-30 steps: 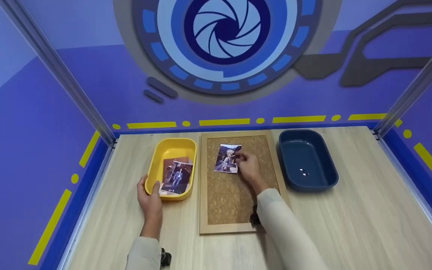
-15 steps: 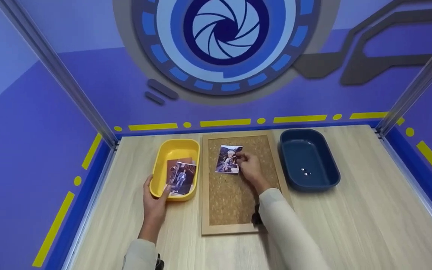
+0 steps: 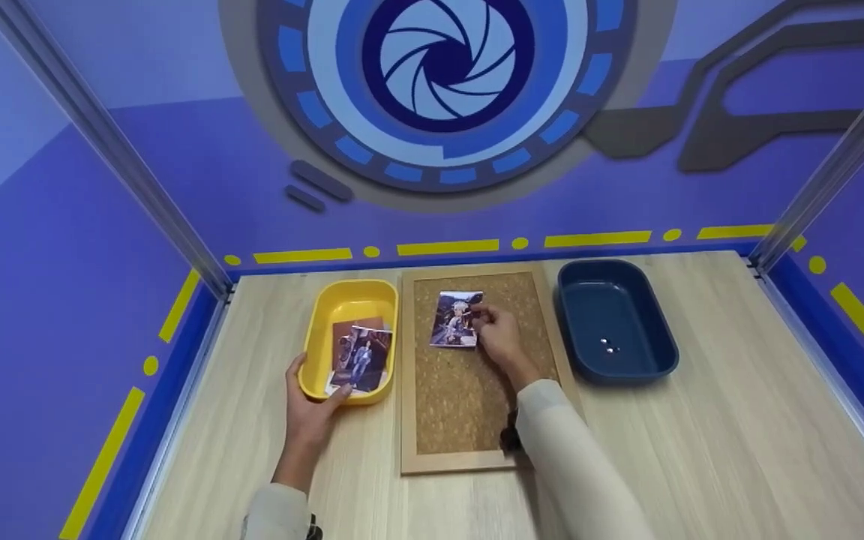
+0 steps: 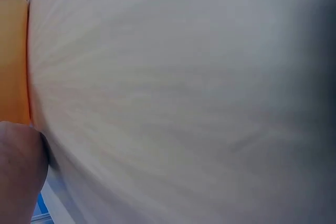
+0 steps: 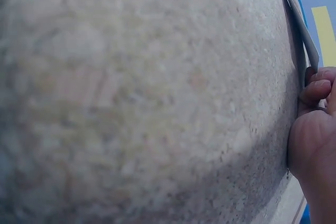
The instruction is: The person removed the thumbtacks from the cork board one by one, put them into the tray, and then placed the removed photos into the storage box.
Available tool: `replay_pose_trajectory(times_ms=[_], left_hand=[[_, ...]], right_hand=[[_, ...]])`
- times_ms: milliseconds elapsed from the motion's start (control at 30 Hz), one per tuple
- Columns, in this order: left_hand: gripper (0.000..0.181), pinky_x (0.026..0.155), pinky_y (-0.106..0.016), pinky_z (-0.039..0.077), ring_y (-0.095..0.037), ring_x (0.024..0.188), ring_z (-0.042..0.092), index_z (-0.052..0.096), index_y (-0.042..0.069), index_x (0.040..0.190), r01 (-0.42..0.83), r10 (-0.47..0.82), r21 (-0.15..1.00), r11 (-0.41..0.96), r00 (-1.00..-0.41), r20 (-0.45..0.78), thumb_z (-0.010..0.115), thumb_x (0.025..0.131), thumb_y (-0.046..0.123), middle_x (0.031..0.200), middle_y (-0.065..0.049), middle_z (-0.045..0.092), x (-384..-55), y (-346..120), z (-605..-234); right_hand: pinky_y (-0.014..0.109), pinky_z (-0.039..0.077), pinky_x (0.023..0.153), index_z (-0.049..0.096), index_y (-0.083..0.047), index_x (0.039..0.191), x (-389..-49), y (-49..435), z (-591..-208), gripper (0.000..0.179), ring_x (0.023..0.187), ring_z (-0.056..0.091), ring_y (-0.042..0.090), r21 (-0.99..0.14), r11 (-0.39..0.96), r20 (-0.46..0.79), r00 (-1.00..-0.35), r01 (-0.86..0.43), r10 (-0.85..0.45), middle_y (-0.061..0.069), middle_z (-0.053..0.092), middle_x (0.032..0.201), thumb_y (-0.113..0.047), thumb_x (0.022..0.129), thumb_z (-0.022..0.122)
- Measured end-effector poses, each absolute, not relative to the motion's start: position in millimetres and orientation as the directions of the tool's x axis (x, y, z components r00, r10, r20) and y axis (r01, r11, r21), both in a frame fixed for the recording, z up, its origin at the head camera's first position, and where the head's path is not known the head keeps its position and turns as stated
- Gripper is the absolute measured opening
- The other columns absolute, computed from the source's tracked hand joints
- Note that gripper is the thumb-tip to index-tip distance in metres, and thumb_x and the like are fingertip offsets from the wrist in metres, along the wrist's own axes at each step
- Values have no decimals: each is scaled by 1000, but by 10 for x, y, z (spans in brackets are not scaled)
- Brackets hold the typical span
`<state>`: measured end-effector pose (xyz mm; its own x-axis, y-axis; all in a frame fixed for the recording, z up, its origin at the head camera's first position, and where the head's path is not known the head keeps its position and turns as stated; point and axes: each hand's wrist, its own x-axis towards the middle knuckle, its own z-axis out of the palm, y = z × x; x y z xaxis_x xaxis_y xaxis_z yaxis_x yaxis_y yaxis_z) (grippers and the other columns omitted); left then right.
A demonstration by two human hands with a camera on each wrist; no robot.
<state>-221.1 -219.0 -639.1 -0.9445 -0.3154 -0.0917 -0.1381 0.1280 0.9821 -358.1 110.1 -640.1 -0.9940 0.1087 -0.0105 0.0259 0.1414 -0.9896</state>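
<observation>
On the corkboard (image 3: 454,405) lies a photo (image 3: 450,324) of a figure in an outdoor scene. My right hand (image 3: 502,341) pinches its right edge with curled fingers; in the right wrist view the photo's edge (image 5: 310,38) stands a little off the cork. To the left, my left hand (image 3: 312,411) grips the near left corner of a yellow bin (image 3: 310,360). Its fingers are outside the wall, and the thumb reaches over the rim onto the photos (image 3: 363,356) stacked inside. A brown-backed piece shows under the top photo. The left wrist view shows only the bin's side (image 4: 13,61) and part of that hand.
A dark blue bin (image 3: 616,322) with a few small shiny pieces (image 3: 610,346) stands right of the corkboard. A wooden frame edges the cork. The light wooden table (image 3: 762,420) meets purple panels (image 3: 177,180) at the back and sides.
My left hand has slid the yellow bin slightly right, towards the corkboard. Its thumb has moved right along the near rim onto the photos. My right hand holds still at the photo.
</observation>
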Motion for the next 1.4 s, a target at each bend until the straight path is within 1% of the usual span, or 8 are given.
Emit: replay_pose_trajectory(times_ms=[167, 300, 367, 500, 600, 933, 1133, 1400], left_hand=[[100, 125, -44, 25, -21, 147, 32, 17, 43, 152, -179, -291, 976, 121, -947, -138, 84, 80, 25, 159, 1, 31, -2177, -2157, -6287], [100, 125, -46, 24, -21, 148, 31, 16, 46, 152, -186, -295, 964, 191, -947, -125, 84, 80, 31, 160, 4, 31, -2184, -2146, -6316], [99, 125, -46, 24, -19, 148, 31, 15, 50, 151, -181, -299, 954, 240, -949, -104, 83, 81, 34, 160, 7, 30, -2210, -2149, -6413], [100, 125, -48, 23, -20, 149, 29, 13, 51, 151, -176, -283, 940, 294, -955, -91, 82, 80, 37, 162, 6, 28, -2215, -2132, -6434], [101, 125, -47, 23, -19, 149, 29, 13, 51, 151, -177, -283, 939, 294, -955, -92, 83, 80, 37, 162, 7, 28, -2226, -2123, -6442], [102, 125, -47, 24, -18, 148, 31, 13, 51, 151, -175, -282, 934, 312, -956, -85, 84, 78, 38, 160, 7, 31, -2224, -2117, -6433], [103, 125, -47, 24, -20, 148, 30, 13, 50, 151, -171, -277, 935, 311, -957, -83, 84, 78, 38, 160, 6, 30, -2240, -2137, -6431], [103, 125, -47, 24, -20, 148, 31, 14, 51, 150, -172, -273, 936, 306, -958, -87, 85, 77, 39, 160, 5, 31, -2248, -2153, -6449]], right_hand=[[16, 37, 50, 67, 7, 118, -3560, 1120, -6343, 31, 61, 45, 7, -997, 53, -50, -995, 55, 90, 2, 52, 79, 9, 88, 58], [17, 35, 48, 66, 8, 118, -3554, 1127, -6340, 32, 56, 42, 5, -998, 16, -66, -994, 68, 90, 0, 50, 76, 9, 87, 57], [17, 36, 50, 67, 6, 116, -3572, 1131, -6382, 32, 57, 43, 6, -998, 34, -57, -992, 61, 109, -3, 49, 74, 8, 86, 58], [16, 38, 54, 69, 4, 115, -3582, 1158, -6380, 31, 64, 49, 7, -997, 58, -46, -990, 54, 132, -1, 54, 76, 7, 85, 59], [16, 39, 55, 70, 3, 114, -3586, 1175, -6377, 31, 68, 51, 7, -997, 55, -44, -989, 52, 142, -1, 56, 78, 7, 85, 59], [18, 37, 50, 66, 4, 122, -3572, 1158, -6367, 37, 55, 45, 7, -997, 9, -69, -991, 71, 115, -5, 49, 66, 6, 86, 58], [19, 37, 47, 64, 4, 125, -3574, 1160, -6346, 39, 53, 45, 7, -996, 5, -86, -990, 87, 109, -4, 50, 67, 6, 87, 58], [19, 35, 45, 63, 2, 127, -3582, 1178, -6373, 40, 52, 43, 6, -994, -39, -109, -990, 106, 95, -4, 50, 70, 6, 88, 57]])
